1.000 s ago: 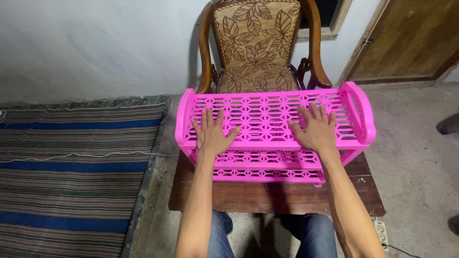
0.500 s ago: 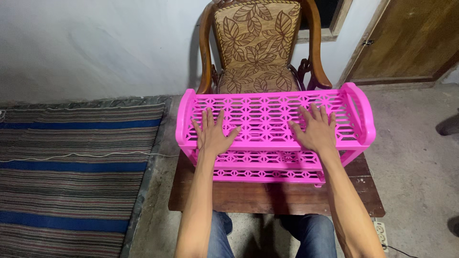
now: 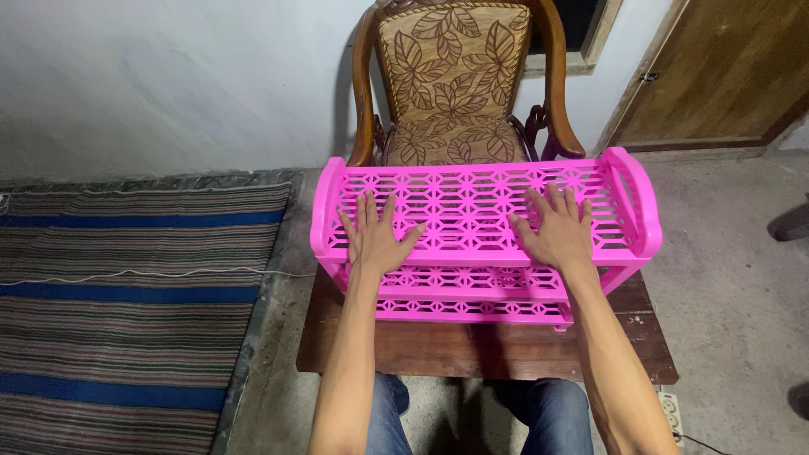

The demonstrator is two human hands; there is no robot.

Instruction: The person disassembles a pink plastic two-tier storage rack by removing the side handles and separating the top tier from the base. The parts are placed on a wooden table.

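The left hand [image 3: 377,238] is lying flat, fingers spread, on the left of the pink lattice rack [image 3: 472,202], which is sitting on the wooden tabletop [image 3: 472,345]. The right hand [image 3: 554,232] is pressing flat on the right, fingers apart, gripping nothing.

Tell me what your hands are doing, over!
Left hand and right hand flat, open on pink plastic rack. Rack sits on wooden table. Nothing blocking.
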